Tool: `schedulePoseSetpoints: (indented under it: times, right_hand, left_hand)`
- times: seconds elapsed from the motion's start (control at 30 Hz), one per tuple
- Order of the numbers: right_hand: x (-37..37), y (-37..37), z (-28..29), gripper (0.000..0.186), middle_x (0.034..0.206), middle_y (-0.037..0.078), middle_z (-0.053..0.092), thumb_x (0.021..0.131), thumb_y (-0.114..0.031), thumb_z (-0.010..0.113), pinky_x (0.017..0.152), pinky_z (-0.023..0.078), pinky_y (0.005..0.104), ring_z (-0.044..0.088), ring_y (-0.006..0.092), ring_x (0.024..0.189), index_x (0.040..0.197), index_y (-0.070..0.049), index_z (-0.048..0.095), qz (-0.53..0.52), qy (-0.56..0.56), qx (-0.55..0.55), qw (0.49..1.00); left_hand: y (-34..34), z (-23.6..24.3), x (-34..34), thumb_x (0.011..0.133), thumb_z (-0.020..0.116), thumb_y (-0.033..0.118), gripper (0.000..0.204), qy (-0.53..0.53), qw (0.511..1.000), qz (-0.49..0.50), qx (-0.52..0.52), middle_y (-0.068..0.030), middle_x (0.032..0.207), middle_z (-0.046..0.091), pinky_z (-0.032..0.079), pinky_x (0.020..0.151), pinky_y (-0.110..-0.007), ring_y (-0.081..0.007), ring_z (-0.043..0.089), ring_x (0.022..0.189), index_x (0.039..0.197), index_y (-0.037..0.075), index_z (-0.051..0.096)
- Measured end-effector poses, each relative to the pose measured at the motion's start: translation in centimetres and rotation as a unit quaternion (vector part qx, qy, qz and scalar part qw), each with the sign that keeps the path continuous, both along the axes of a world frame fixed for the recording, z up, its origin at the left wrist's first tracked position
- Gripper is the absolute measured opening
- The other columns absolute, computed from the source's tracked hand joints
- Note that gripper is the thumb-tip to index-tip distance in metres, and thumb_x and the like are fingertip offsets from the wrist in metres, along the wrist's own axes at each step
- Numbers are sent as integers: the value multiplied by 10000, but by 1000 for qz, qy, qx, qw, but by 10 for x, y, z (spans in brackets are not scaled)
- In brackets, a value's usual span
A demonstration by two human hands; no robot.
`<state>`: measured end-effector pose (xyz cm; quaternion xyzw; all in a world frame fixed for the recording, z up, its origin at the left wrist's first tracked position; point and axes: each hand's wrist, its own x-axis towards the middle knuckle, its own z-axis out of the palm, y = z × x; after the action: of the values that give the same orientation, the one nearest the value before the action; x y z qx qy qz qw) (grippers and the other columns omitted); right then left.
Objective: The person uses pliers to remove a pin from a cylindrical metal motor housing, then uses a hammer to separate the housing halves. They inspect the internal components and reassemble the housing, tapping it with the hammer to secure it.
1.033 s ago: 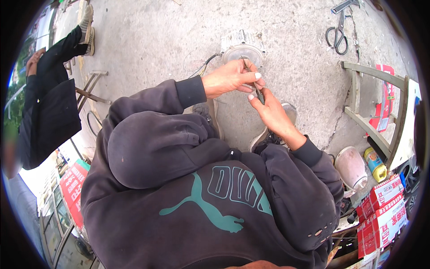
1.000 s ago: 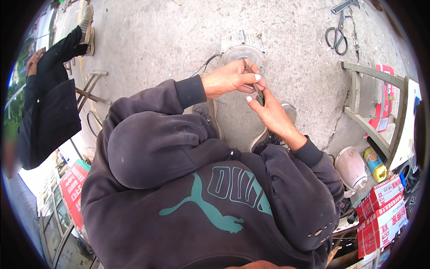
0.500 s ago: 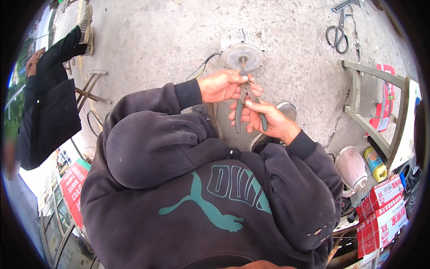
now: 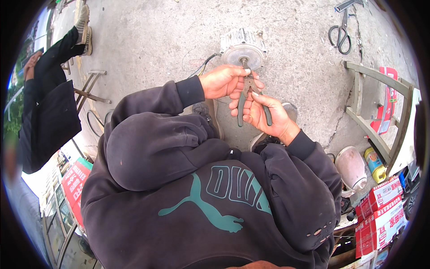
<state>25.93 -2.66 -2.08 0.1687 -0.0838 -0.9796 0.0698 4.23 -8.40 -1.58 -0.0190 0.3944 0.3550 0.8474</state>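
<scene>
Pliers (image 4: 250,83) with dark handles are held low over a concrete floor (image 4: 295,49), their nose pointing away from the wearer at the central shaft (image 4: 244,60) of a round metal motor (image 4: 243,39); whether tip and shaft touch cannot be told from this angle. The left hand (image 4: 224,82) pinches the tool's head between thumb and fingers, a grip that probably steadies the nose. The right hand (image 4: 274,116) loosely grips the spread handles, thumb near the pivot and fingers reaching beneath, apparently to keep them apart. The finned motor rests on the floor just beyond the hands, its round face turned toward the wearer, perhaps so the shaft can be reached from a low seat. A dark cable (image 4: 209,58) ending in loose wires leaves its left side. Well apart at upper right, black-handled scissors (image 4: 341,36) lie beside a hammer (image 4: 348,5), seemingly left within reach. Nearer the right edge are a wooden frame (image 4: 378,75), a pale rounded container (image 4: 351,167), a yellow bottle (image 4: 375,164) and red-and-white boxes (image 4: 380,219). At far left, another person (image 4: 48,112) in dark clothing sits beside a folding stool (image 4: 91,85)
</scene>
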Motion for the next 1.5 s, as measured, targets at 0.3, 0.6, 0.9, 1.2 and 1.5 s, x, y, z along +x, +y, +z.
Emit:
schedulePoseSetpoints:
  times: [0.3, 0.6, 0.9, 1.2, 1.5]
  right_hand:
    - [-1, 3, 3, 457, 1167, 171, 662, 1091, -348, 399, 782, 540, 299, 670, 261, 1040, 1328, 27, 507, -3, -28, -32, 999]
    - [-4, -3, 1, 455, 1148, 137, 662, 1090, -362, 396, 763, 522, 299, 663, 237, 1003, 1313, 12, 527, -22, -33, -45, 998]
    - [-5, -4, -1, 453, 1143, 140, 665, 1091, -361, 396, 754, 522, 300, 664, 237, 998, 1309, 13, 527, -21, -35, -36, 998]
    - [-7, -3, 2, 438, 1129, 137, 664, 1090, -372, 403, 754, 520, 293, 662, 233, 993, 1275, 2, 536, -20, -51, -29, 998]
    - [-3, -3, 1, 308, 968, 48, 629, 1068, -384, 473, 711, 507, 287, 624, 158, 869, 1109, -95, 569, -5, -141, -7, 990]
  left_hand:
    - [2, -3, -1, 1089, 413, 290, 380, -5, 1000, -4, -4, -174, 1347, 618, 565, 957, -424, -273, 635, 1199, 1325, 9, 511]
    - [4, -6, -4, 1091, 410, 281, 381, 23, 999, -21, -7, -178, 1335, 623, 608, 874, -423, -293, 660, 1156, 1314, -6, 523]
    - [5, -6, -3, 1087, 421, 271, 377, 29, 999, -18, -7, -172, 1308, 633, 624, 820, -410, -294, 678, 1112, 1314, -11, 525]
    - [6, -6, -2, 1083, 433, 273, 375, 33, 999, -11, -11, -172, 1307, 633, 629, 796, -402, -282, 680, 1100, 1303, -15, 532]
    - [9, -3, -2, 1089, 416, 272, 393, 25, 1000, -8, -17, -174, 1315, 630, 624, 793, -393, -279, 679, 1094, 1322, -27, 520]
